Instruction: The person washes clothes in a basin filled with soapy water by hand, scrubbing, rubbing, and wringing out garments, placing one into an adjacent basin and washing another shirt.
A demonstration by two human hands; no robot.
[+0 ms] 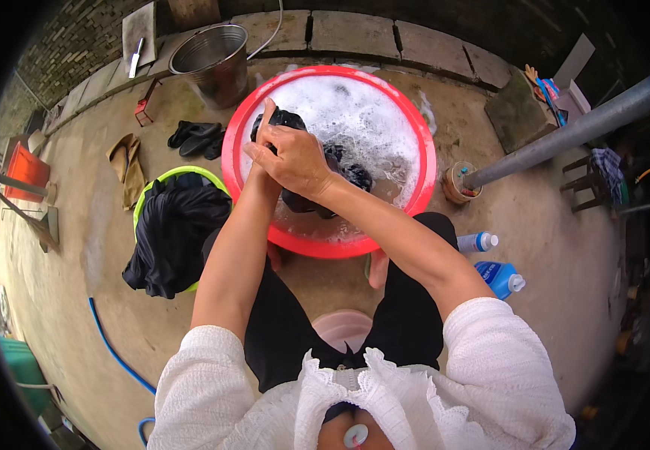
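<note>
Both hands meet over the left side of a red plastic basin (pixel 425 140) of foamy water. My right hand (pixel 296 160) is curled over my left hand and wrist, with a bit of dark cloth showing between its thumb and fingers. Most of my left hand (pixel 268 114) is hidden beneath it; one digit points away from me. Wet black cloth (pixel 296 201) bunches around and below the hands, partly in the grey water. White suds (pixel 353 107) cover the far part of the basin.
Left of the basin stands a lime-green tub (pixel 190 170) heaped with black clothes (pixel 181 216). Black shoes (pixel 196 139), brown cloth (pixel 128 166) and a metal bucket (pixel 212 62) lie beyond. Two detergent bottles (pixel 496 278) are near my right knee. A metal pole (pixel 561 135) slants at right.
</note>
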